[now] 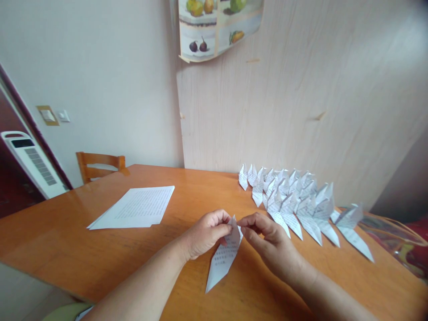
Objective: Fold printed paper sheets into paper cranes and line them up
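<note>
Table (pixel 197 189) under folded paper (pixel 223 258), pale wall (pixel 140 89) behind.

A chair (pixel 100 158) stood by the table (pixel 60 240), and a fruit poster (pixel 219 29) hung on the pale wall (pixel 267 111).

Home: table (pixel 67 249), chair (pixel 100 158), fruit picture (pixel 220 29)

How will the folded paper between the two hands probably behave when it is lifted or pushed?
The folded paper is probably very light, being only thin printed paper. It may feel stiffer than a flat sheet, since it keeps its creased shape beyond the left hand's pinch. Its narrow lower tip would likely bend easily.
</note>
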A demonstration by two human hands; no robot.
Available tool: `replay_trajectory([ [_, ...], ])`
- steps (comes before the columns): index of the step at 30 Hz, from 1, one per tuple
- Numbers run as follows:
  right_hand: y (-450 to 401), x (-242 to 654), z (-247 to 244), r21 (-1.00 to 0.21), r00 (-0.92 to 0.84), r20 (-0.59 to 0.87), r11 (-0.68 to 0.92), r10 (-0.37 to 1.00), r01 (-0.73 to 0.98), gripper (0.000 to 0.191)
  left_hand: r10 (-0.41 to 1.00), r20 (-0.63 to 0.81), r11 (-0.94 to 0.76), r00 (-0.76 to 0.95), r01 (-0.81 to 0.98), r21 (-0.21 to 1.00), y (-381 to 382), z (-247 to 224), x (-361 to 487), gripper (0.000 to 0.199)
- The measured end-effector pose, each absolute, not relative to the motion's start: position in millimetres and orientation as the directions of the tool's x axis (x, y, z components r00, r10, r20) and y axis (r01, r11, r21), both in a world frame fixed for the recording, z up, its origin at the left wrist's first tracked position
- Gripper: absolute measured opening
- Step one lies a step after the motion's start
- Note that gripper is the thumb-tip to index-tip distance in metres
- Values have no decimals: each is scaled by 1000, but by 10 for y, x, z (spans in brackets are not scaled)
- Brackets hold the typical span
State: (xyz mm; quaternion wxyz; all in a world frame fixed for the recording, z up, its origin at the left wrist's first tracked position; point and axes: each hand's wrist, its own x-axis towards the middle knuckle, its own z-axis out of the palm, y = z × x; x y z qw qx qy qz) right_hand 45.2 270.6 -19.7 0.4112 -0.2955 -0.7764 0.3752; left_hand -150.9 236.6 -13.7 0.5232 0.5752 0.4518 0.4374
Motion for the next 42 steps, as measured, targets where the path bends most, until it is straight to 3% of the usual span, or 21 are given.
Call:
replay_trajectory([
  [10, 2662, 414, -122, -951, -486, 280, 309, 828, -21, 15, 981, 104, -135, 161, 200, 970, 2363, -167, -1509, 13],
  [22, 2634, 443, -66, -985, -465, 148, 173, 873, 12, 21, 983, 141, -161, 118, 184, 970, 2289, -77, -1408, 30],
  [34, 2635, 454, -83, -991, -471, 107, 133, 876, 21, 29, 979, 123, -148, 161, 156, 977, 2318, -138, -1433, 21],
  [42, 2626, 453, -48, -993, -448, 94, 114, 889, 17, 36, 986, 138, -153, 93, 170, 973, 2302, -109, -1373, 23],
])
